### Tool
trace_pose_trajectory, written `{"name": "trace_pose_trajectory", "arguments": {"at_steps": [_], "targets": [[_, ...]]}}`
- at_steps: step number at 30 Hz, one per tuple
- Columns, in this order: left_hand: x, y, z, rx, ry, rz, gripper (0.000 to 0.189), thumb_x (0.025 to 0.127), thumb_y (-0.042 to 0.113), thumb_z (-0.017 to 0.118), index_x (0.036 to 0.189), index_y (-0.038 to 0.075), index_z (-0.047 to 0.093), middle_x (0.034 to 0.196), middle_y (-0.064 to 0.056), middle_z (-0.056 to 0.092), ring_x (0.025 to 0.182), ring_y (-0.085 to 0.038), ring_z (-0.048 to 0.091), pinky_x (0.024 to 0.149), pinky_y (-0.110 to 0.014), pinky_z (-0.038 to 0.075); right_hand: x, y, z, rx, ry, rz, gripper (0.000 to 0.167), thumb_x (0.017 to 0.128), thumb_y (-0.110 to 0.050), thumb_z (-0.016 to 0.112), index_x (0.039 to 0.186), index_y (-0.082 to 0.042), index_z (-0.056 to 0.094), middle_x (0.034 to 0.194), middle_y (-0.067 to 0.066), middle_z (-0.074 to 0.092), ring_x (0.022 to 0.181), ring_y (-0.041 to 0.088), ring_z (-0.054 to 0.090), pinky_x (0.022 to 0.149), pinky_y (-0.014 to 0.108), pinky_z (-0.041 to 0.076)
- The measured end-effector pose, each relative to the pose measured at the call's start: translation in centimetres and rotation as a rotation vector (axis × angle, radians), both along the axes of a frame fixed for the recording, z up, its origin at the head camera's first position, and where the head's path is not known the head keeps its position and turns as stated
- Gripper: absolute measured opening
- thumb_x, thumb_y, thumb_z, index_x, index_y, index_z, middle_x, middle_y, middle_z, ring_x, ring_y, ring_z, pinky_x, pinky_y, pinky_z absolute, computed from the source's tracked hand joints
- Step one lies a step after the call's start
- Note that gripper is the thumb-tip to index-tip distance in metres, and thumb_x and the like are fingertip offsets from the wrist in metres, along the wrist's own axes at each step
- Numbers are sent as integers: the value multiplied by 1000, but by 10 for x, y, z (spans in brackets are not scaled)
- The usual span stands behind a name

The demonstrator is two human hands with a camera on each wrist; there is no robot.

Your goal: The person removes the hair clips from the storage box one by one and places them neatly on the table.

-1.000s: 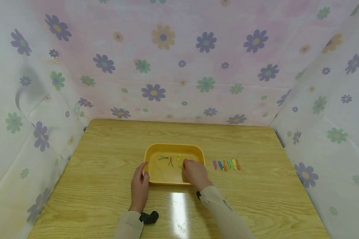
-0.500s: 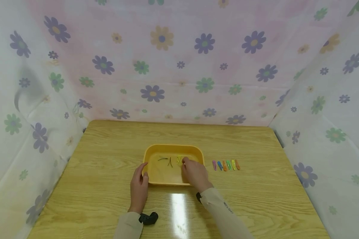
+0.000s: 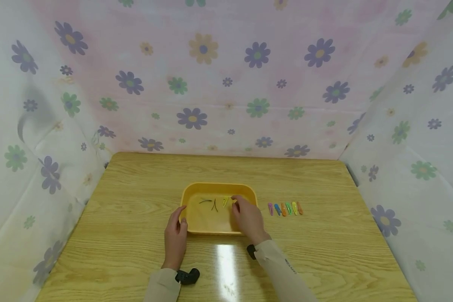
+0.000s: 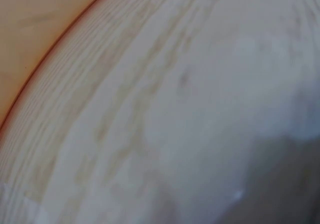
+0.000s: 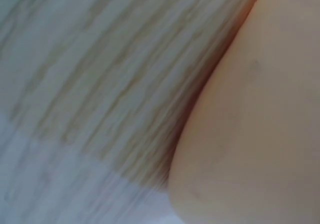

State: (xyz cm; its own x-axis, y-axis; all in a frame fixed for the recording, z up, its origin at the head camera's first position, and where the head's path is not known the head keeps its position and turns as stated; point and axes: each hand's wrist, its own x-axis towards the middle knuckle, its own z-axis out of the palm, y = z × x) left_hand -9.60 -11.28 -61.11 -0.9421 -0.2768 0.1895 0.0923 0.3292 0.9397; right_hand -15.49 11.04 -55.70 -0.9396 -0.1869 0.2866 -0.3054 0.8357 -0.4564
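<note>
A yellow plastic tray [image 3: 207,228] sits on the wooden table. My left hand [image 3: 175,239] holds its left rim near the front corner. Over the right part of the tray is my right hand [image 3: 249,219], index finger and thumb apart, and nothing shows between them. Just left of those fingertips lies a yellow hair clip [image 3: 225,201] on the tray floor. Further left are a dark hairpin [image 3: 214,205] with spread legs and a thin greenish hairpin [image 3: 205,200]. Whatever lies beneath the right palm is hidden. Both wrist views show only blurred skin and wood grain.
Right of the tray, several snap hair clips stand in a row on the table [image 3: 317,239], among them a pink clip [image 3: 270,209], a blue clip [image 3: 277,209] and a green clip [image 3: 288,208]. Flowered cloth [image 3: 226,96] encloses the table's back and sides.
The fingers of my right hand, bunched together before, have spread, with the index finger now stretched out toward the yellow clip. My left hand and the tray stay in place.
</note>
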Motion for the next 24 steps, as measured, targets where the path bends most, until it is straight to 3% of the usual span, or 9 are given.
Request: {"name": "trace_pose_trajectory", "arguments": {"at_steps": [3,9,24], "targets": [[0,0,1,-1,-5,2,34,94,14,42,127,17,49,129,8,44,121,-7,36,94,-30,34,0,1,2,-88,-2,-9,19,87,-18,56,105,-14,61,70,-9,56,50,5,41,46,22,35],[2,-1,1,0,-1,1,34,94,21,42,127,25,49,129,13,42,121,-6,35,94,-32,34,-1,4,4,-241,-2,-18,17,89,-16,54,104,-10,60,72,-8,56,57,5,47,51,22,40],[0,-1,-3,-29,18,1,34,95,25,40,127,23,49,130,10,43,121,-10,37,93,-35,36,-2,9,4,-368,2,-36,23,85,-8,56,107,-7,59,83,-1,62,70,9,56,56,24,46]]}}
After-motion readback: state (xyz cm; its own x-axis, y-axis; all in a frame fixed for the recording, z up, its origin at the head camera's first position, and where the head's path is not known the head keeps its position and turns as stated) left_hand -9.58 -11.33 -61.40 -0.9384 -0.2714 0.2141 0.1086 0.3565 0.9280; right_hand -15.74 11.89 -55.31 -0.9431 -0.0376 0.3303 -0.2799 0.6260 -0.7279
